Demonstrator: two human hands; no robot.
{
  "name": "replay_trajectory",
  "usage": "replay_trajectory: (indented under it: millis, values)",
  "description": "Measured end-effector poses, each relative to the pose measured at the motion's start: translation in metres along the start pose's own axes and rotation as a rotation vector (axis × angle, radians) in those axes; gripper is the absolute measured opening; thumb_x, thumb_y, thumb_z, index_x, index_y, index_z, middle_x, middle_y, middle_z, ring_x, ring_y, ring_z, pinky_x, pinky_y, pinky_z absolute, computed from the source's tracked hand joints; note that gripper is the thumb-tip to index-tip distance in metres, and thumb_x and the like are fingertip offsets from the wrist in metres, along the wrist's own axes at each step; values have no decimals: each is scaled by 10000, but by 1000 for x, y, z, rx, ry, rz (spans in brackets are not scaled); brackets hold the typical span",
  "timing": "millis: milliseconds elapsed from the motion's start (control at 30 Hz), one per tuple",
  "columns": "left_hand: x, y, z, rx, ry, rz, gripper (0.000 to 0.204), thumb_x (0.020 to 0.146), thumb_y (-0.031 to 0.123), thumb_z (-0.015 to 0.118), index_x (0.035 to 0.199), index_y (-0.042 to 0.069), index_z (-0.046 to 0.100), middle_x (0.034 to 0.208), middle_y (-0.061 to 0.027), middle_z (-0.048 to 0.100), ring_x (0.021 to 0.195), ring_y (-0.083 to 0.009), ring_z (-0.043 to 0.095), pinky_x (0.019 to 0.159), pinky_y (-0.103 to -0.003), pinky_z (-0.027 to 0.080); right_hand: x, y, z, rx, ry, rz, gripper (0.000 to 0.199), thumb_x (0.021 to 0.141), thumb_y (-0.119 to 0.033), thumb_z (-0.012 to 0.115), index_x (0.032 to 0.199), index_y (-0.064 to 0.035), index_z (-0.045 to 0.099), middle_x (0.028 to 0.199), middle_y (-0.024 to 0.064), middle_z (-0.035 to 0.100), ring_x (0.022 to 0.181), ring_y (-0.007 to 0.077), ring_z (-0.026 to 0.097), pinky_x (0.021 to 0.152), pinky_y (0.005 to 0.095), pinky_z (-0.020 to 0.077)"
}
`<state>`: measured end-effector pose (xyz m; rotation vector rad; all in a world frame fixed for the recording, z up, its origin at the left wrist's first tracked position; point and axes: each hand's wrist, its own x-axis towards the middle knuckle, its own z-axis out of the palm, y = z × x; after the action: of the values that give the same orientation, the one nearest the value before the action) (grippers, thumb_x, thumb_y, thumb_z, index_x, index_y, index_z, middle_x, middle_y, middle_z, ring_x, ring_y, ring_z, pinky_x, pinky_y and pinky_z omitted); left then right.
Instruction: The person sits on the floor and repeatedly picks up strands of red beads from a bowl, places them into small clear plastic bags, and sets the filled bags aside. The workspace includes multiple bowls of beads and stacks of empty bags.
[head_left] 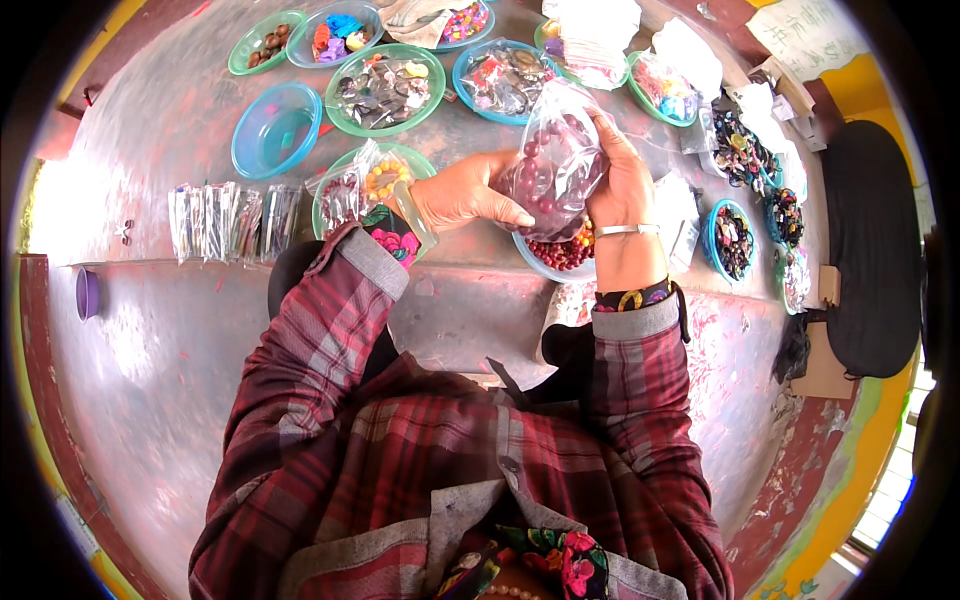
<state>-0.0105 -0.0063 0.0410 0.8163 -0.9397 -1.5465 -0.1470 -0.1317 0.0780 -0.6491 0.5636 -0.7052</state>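
Note:
A clear plastic bag point(560, 150) holding a string of dark red beads is gripped between both my hands above the table. My left hand point(462, 192) pinches the bag's lower left side. My right hand point(622, 180), with a silver bangle at the wrist, holds its right side, fingers up along the plastic. Directly beneath the bag sits a blue bowl point(535, 262) filled with red beads.
Green and blue bowls point(276, 128) of beads and packed trinkets crowd the far half of the metal table point(150, 330). A row of small filled bags point(232, 220) lies at the left. More bowls and white bags stand at the right, near a black stool point(872, 250).

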Motion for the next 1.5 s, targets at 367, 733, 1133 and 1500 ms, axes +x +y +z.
replay_trajectory:
  millis: [367,733,1133,1500]
  values:
    - [2,-1,-7,-148,199,17,282,835,65,605,1108,10,560,1024,-56,621,921,-142,600,809,-292,483,0,-11,-16,-18,-191,102,395,813,-124,629,1161,25,515,1079,132,599,963,226,591,825,349,500]
    - [2,-1,-2,-269,254,123,312,817,28,589,1127,19,555,1022,-59,629,922,-156,610,831,-300,488,-6,8,-15,-63,-264,12,470,753,-21,660,1190,1,488,1137,118,576,1053,244,556,926,396,442]
    - [5,-7,-4,-272,267,82,307,835,66,594,1134,24,545,1048,-67,616,922,-163,612,852,-320,495,-2,19,-13,-80,-177,-1,308,838,-50,575,1136,9,518,1092,131,599,1005,251,585,888,367,470]
    - [-3,-5,2,-429,266,53,247,900,144,542,1121,34,546,1030,-47,595,934,-146,585,843,-333,499,6,35,-14,-79,-45,52,249,876,-167,567,1073,-16,563,1033,95,621,939,216,599,840,352,483]
